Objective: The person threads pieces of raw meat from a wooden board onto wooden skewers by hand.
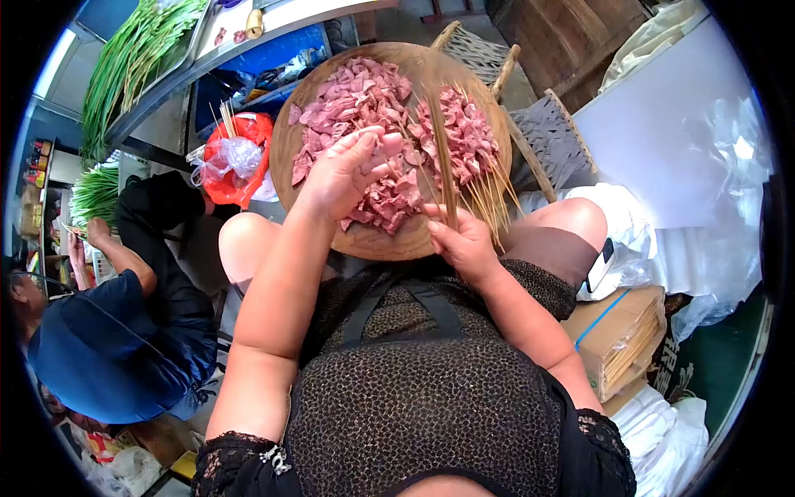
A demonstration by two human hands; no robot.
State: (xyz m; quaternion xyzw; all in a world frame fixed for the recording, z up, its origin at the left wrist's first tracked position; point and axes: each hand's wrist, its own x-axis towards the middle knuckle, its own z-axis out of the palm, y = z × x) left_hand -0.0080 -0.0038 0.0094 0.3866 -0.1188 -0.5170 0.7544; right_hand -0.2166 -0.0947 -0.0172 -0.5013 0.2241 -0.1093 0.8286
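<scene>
- A bare strip of the wooden board (385,245) is running along its near edge, leaving a hand room to pass.
- Loose meat (356,95) is covering the board's left and middle; skewered meat (472,137) is filling its right.
- A stick bundle (445,153) is rising between both piles.
- A red bag (259,137) is crowding the left rim, a woven seat (563,137) the right.

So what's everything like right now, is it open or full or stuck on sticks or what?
Round board: mostly covered.
Meat pieces: cut up, heaped.
Skewered meat: threaded on sticks, bunched together.
Right hand: closed around the stick bundle.
Stick bundle: held together, top blurred.
Left hand: raised, fingers curled; can't tell if it holds anything.
Red bag: open, sticks poking out.
Green stalks: lying bunched.
</scene>
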